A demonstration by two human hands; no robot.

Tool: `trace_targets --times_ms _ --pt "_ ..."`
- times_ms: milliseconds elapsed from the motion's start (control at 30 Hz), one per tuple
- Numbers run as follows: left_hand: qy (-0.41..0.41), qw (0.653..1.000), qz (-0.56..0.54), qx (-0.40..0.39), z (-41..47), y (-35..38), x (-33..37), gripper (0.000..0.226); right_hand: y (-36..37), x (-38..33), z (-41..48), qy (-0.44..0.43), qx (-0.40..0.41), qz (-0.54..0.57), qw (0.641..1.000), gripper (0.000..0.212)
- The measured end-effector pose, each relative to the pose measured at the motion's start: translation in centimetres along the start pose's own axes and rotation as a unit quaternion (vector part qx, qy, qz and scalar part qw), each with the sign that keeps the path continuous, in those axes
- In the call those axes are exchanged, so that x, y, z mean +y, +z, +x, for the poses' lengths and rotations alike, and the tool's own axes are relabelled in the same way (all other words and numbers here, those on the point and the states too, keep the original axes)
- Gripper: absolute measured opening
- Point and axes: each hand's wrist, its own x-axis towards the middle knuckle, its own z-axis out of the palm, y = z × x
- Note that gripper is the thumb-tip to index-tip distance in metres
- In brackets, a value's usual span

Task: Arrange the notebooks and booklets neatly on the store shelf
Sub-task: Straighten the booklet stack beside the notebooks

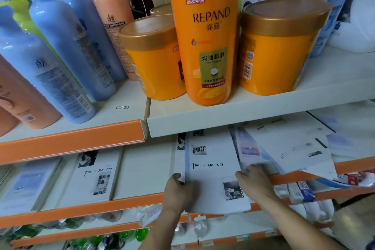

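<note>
Gripping white notebook (211,180) edge, left hand (178,191); right hand (256,183) clasps blue booklet (248,148); orange-edged shelf (146,168), orange bottle (205,36) above.

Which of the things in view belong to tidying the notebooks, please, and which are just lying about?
Part of the job: the Time & Memory notebook gripped by the left hand, with the right hand at its right edge; its twin to the left; the blue-cover stack; the skewed booklets.
Just lying about: the REPAND bottle, the orange tubs, blue bottles, a paper clip.
</note>
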Motion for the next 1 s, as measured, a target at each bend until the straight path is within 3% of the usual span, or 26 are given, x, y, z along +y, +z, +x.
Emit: trace_targets --times_ms 67,200,300,400,633,767,1000 --pt "-0.01 0.999 -0.026 -0.016 -0.2 -0.9 -0.4 0.011 0.4 0.0 -0.1 0.015 -0.046 0.061 0.997 0.035" --pt "0.01 0.998 -0.068 0.001 -0.9 -2.4 -1.6 0.019 1.9 -0.9 -0.5 -0.018 -0.087 0.088 0.992 0.029" --pt "0.01 0.991 -0.125 0.044 -1.3 -4.1 -2.5 0.011 3.6 -2.6 -0.7 -0.058 -0.121 0.088 0.987 0.007" --pt "0.045 0.989 -0.095 0.106 -1.1 -6.4 -4.1 0.006 5.7 -4.7 -1.0 -0.089 -0.156 0.099 0.979 0.011" --pt "0.105 0.977 -0.066 0.171 1.7 -14.0 -6.7 0.032 10.8 -11.6 -2.8 -0.133 -0.18 0.163 0.961 0.022" --pt "0.127 0.973 -0.02 0.189 4.1 -19.2 -8.2 0.042 14.8 -15.3 -3.2 -0.147 -0.165 0.177 0.959 0.012" --pt "0.176 0.967 -0.013 0.183 8.6 -29.7 -11.4 0.04 23.3 -22.3 -5.7 -0.145 -0.146 0.196 0.959 0.015"
